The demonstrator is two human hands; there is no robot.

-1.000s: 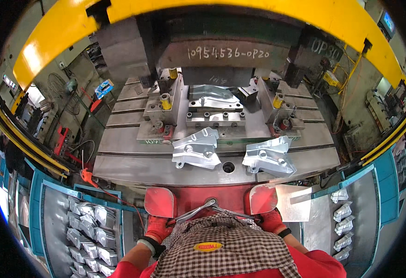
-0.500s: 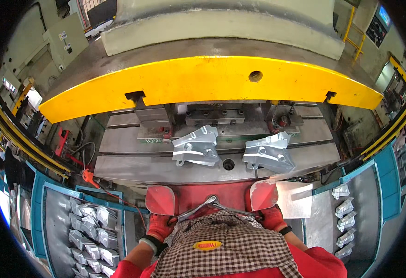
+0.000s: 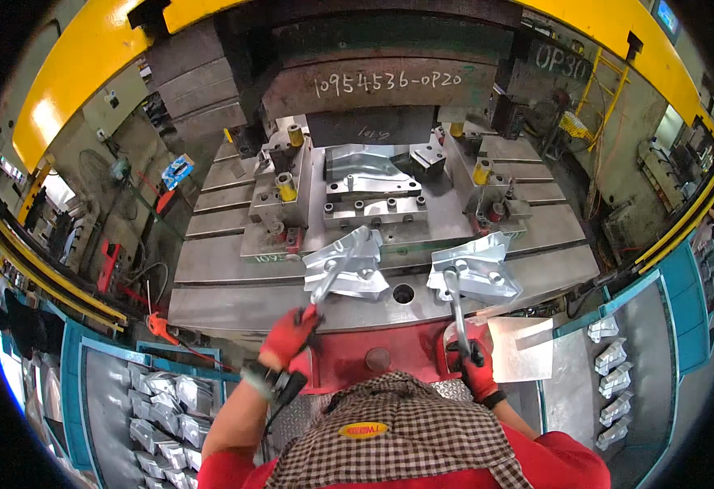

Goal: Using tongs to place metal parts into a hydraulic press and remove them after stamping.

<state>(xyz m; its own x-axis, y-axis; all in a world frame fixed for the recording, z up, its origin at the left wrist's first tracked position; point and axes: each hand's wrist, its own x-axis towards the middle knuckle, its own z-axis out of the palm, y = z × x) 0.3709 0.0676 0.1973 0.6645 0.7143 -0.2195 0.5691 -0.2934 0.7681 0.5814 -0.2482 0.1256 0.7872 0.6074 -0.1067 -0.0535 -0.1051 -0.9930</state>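
Note:
My left hand [image 3: 288, 336], in a red glove, grips a metal rod tool [image 3: 325, 287] whose far end rests on the left stamped metal part [image 3: 357, 262] on the press bed [image 3: 210, 285]. In the same way my right hand [image 3: 476, 368], also gloved in red, holds a second rod tool [image 3: 458, 306] that reaches to the right stamped part [image 3: 487, 273]. Both parts lie at the front of the bed. Behind them the lower die [image 3: 373, 204] carries a formed sheet piece [image 3: 366, 165]. The press ram [image 3: 381, 81] is raised above it.
A flat sheet blank [image 3: 521, 349] lies at the right front by my right hand. Blue bins hold several stamped parts at lower left [image 3: 157, 403] and at right [image 3: 611, 359]. Yellow guard rails [image 3: 47, 281] run along both sides. A red panel [image 3: 377, 359] fronts the bed.
The ram came down half a second ago and has risen again. Both hands have left the red pads at the front and now grip rod tools touching the two parts.

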